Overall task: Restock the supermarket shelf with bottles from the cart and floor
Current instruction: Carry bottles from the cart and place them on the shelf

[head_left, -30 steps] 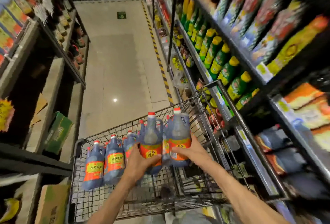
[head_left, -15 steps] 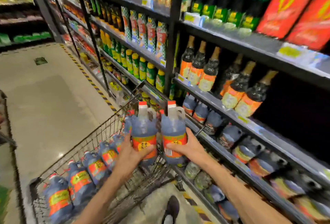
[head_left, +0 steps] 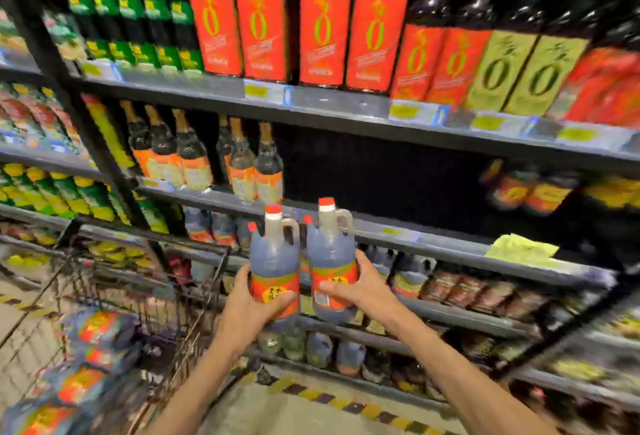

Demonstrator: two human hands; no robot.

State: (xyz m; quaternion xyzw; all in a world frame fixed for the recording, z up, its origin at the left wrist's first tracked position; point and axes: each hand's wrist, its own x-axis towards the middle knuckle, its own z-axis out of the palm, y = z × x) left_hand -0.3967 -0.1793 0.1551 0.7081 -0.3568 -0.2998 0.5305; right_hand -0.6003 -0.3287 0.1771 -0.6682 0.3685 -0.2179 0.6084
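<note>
Holding: one jug in each hand, both upright, side by side and nearly touching, raised in front of the shelving
Left hand (head_left: 251,306): fingers curled round the orange label of the left jug (head_left: 275,261), thumb on its near face
Right hand (head_left: 360,287): clamped round the lower body of the right jug (head_left: 332,258), thumb across the barcode side, fingers wrapped behind
Jugs: dark liquid, red caps, moulded handles turned to the right
Cart (head_left: 145,296): low on the left, wire basket blurred, more bottles with the same orange labels (head_left: 93,358) lying inside
Step in hand: carrying a pair from cart to shelf; neither jug set down yet
Middle shelf (head_left: 433,244): edge just behind the jug tops, with a wide dark gap to the right of the slim brown bottles (head_left: 256,171); likely the slot to fill, though similar jugs (head_left: 207,226) also sit on the tier below
Next move calls for: lifting both bases over the shelf lip, pushing in level, keeping caps clear of the shelf above, then loosening each grip once the bases sit flat
Risk: jugs knocking together or clipping the slim bottles on the left
Top shelf (head_left: 329,105): tall red-labelled bottles (head_left: 325,36), not part of this step
</note>
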